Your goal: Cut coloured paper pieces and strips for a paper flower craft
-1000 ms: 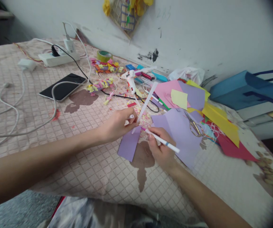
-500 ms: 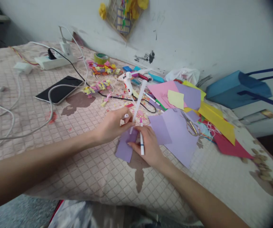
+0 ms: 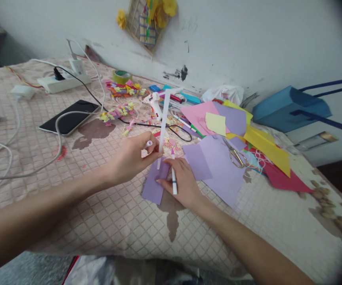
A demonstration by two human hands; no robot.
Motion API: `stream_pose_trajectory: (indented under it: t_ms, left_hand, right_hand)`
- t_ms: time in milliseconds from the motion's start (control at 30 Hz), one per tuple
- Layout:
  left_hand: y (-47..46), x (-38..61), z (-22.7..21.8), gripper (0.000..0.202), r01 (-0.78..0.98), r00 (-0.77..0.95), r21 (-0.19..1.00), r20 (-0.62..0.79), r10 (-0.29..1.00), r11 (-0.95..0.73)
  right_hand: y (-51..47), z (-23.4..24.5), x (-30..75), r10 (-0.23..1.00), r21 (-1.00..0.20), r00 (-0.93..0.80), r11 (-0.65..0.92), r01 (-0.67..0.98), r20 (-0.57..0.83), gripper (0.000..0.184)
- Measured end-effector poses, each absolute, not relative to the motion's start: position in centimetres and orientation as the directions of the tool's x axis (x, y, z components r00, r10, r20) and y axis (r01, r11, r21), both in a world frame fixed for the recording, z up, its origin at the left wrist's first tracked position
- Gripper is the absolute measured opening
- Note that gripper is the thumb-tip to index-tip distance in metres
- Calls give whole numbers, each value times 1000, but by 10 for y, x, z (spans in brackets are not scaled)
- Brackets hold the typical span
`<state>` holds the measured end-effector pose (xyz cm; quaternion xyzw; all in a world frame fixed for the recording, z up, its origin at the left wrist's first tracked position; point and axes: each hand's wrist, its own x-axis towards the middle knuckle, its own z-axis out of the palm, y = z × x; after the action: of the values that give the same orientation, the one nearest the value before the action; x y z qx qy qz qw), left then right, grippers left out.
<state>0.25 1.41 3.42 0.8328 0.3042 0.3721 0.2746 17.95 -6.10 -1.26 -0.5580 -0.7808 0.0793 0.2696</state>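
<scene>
Lilac paper strip (image 3: 154, 185) lies flat on the quilted pink cover (image 3: 105, 225), just under both hands, lower centre of the frame, its lower end touching a brown stain (image 3: 171, 206). Thin, matte, straight-edged. Left hand (image 3: 130, 158) curled, fingers (image 3: 149, 155) pressed together, pinching an upright white paper strip (image 3: 164, 118) whose lower end stands over the lilac strip; a small white tube (image 3: 148, 144) sticks out by the fingertips, its hold unclear. Right hand (image 3: 182, 184) rests on the cover, fingers (image 3: 171, 168) slightly spread around a white marker (image 3: 173, 180) with a blue band; index fingertip (image 3: 159, 181) touches the lilac strip.

Hands just beside each other, nearly touching. Cover continues below them to the front edge, lower centre. Right of the hands, a lilac sheet (image 3: 220, 170) overlaps pink, yellow and red paper; steel scissors (image 3: 234, 157) lie on it. Upper centre: hot glue gun (image 3: 155, 103), paper scraps, tape roll (image 3: 121, 76). Upper left: black phone (image 3: 69, 116), white power strip (image 3: 60, 82), cables. Blue bag (image 3: 289, 109) at right, by the wall.
</scene>
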Motion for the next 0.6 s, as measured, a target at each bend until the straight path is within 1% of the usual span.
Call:
stream_pose_trajectory:
  t_ms: [467, 600]
  left_hand:
    - [6, 9, 29, 23, 309, 614, 632, 438, 656, -711]
    - [5, 10, 27, 23, 303, 616, 631, 442, 652, -714]
  right_hand:
    - [-60, -14, 180, 908, -403, -241, 374, 836, 343, 45]
    - [-60, -15, 180, 909, -404, -235, 370, 837, 345, 42]
